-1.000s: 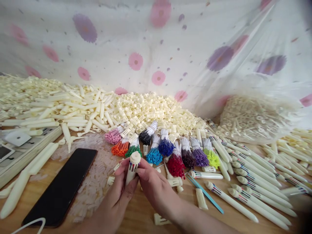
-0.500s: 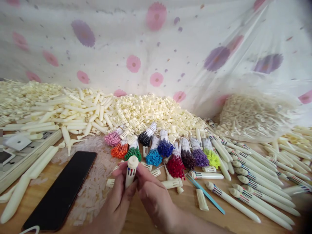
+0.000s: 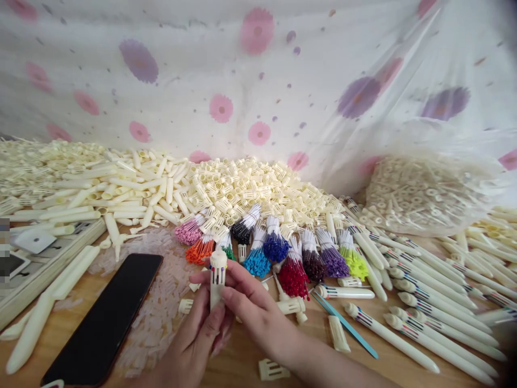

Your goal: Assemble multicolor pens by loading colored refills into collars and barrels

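Observation:
A cream multicolour pen (image 3: 217, 277) stands upright between my two hands, its slotted top showing small coloured sliders. My left hand (image 3: 197, 328) wraps round the barrel from the left, thumb across the front. From the right, my right hand (image 3: 252, 312) pinches the same pen with thumb and fingers. The pen's lower end is hidden by my hands. Just beyond lie banded bundles of coloured refills, among them blue (image 3: 276, 242), red (image 3: 294, 272) and yellow-green (image 3: 351, 258). A loose slotted sleeve (image 3: 273, 370) lies on the table near my right forearm.
Finished-looking pens (image 3: 416, 345) lie in rows at right, beside a blue strip (image 3: 347, 326). A black phone (image 3: 105, 318) and scattered clear small tubes (image 3: 149, 323) are at left. Heaped cream parts (image 3: 250, 183) line the back, with a plastic bag of parts (image 3: 428, 194).
The pen's top has tipped from facing me to more upright, showing its slots and sliders. My right hand has shifted slightly, uncovering the loose slotted sleeve. The view has moved a little.

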Tool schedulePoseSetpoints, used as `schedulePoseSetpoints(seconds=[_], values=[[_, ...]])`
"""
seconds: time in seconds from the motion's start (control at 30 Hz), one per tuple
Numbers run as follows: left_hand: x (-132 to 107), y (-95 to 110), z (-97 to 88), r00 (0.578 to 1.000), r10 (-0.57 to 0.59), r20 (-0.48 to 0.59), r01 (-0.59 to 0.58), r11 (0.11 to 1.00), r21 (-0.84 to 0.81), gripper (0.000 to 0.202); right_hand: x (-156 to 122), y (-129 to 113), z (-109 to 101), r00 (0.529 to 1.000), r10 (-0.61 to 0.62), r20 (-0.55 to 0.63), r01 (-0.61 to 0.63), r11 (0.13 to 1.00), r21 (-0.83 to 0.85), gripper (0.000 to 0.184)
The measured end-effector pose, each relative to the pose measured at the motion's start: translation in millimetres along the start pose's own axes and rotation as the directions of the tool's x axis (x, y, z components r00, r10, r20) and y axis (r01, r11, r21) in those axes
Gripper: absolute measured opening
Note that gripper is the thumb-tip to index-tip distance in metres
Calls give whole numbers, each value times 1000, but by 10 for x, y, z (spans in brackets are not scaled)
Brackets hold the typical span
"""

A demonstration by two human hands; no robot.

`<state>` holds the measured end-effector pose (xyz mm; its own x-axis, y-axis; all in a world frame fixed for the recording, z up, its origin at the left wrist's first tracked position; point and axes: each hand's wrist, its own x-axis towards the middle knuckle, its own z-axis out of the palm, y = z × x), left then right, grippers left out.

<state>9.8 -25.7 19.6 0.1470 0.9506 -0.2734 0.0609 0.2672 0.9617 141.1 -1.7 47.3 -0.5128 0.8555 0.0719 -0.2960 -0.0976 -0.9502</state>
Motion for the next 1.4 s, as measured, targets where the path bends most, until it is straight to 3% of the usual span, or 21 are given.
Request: schedulePoseSetpoints(seconds=[0.13, 0.2, 0.33, 0.43, 0.53, 0.7, 0.77, 0.87, 0.97, 1.03, 1.17, 1.33, 1.4], values=[[-10, 3, 4, 998, 4, 69, -1, 999, -40, 73, -14, 46, -5, 999, -46, -6, 45, 988, -151, 40], [-24, 11, 17, 998, -26, 54, 29, 999, -44, 77, -13, 80, -19, 998, -67, -19, 60, 966, -252, 38], [-61, -29, 42, 995, -99, -5, 98, 994, -39, 82, -6, 90, -36, 973, -217, -76, 151, 853, -500, 33], [-73, -121, 23, 998, -56, -21, 56, 998, -32, 75, -19, 35, -22, 951, -296, -87, 186, 776, -603, 36], [-71, -172, -8, 1000, -6, -27, 5, 1000, -30, 67, -27, -2, -20, 970, -239, -54, 169, 813, -557, 35], [6, 22, -79, 994, 50, 101, -51, 999, 5, 51, 35, 26, -98, 998, 52, 29, -45, 977, -207, 41], [80, 133, -151, 968, 177, 176, -205, 966, 155, 37, 71, 16, -136, 998, 52, -30, -55, 991, -123, 43], [195, 205, -282, 933, 353, 76, -354, 856, 377, 26, 103, -18, -179, 977, -34, -209, -1, 986, -166, 46], [239, 172, -349, 816, 578, -10, -493, 705, 509, 55, 101, -22, -202, 976, 44, -212, -70, 991, -118, 60], [227, 142, -344, 781, 622, 56, -557, 653, 513, 62, 87, -3, -206, 979, 127, -157, -136, 990, -49, 71], [213, 140, -330, 768, 634, 91, -581, 630, 515, 61, 61, 38, -205, 973, 203, -108, -208, 977, -41, 68], [270, 129, -420, 685, 722, 96, -611, 498, 615, 57, 63, 49, -205, 984, 147, -100, -156, 984, -91, 56], [289, 100, -453, 676, 728, 114, -630, 491, 602, 57, 65, 50, -201, 987, 132, -89, -140, 986, -86, 53]])
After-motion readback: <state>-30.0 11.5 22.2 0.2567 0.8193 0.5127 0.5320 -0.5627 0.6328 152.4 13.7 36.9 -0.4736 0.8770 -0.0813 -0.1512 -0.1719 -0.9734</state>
